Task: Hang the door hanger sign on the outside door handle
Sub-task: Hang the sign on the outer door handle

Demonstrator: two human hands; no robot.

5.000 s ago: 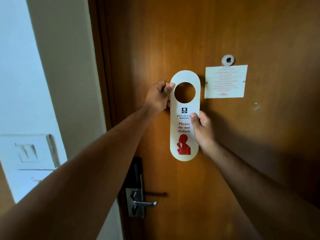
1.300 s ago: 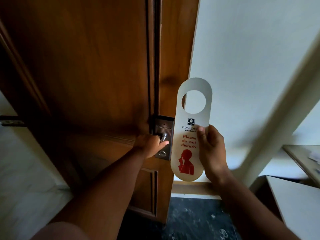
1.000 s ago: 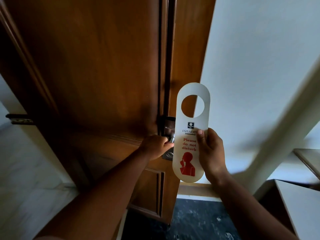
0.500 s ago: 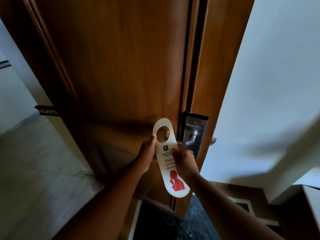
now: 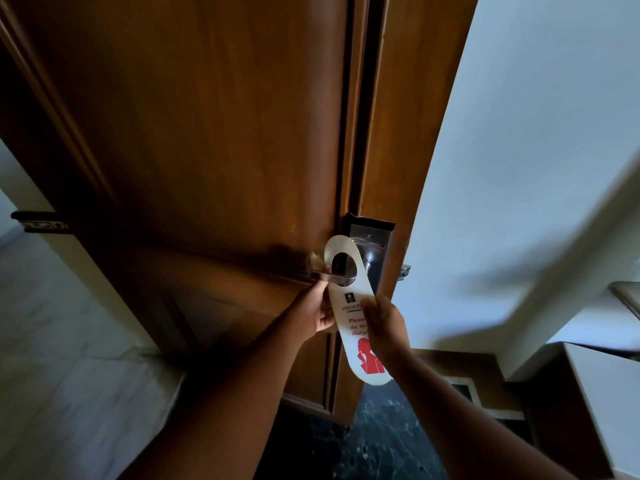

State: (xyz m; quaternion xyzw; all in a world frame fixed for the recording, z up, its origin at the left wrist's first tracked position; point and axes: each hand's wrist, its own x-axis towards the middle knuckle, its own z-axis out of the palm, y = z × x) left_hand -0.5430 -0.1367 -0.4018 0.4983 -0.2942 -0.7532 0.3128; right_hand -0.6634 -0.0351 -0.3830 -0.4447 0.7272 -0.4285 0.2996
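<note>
Sign at the handle

Both hands, left and right, grasped the sign; its hole was around the handle of the door.

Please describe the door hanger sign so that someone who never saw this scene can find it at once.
Find the brown wooden door and follow its edge down to the metal lock plate. There the door hanger sign, held by the left hand and the right hand, has its hole over the handle. It alone is white, with red print.

one sign; two hands; seemingly two handles; one door
</note>
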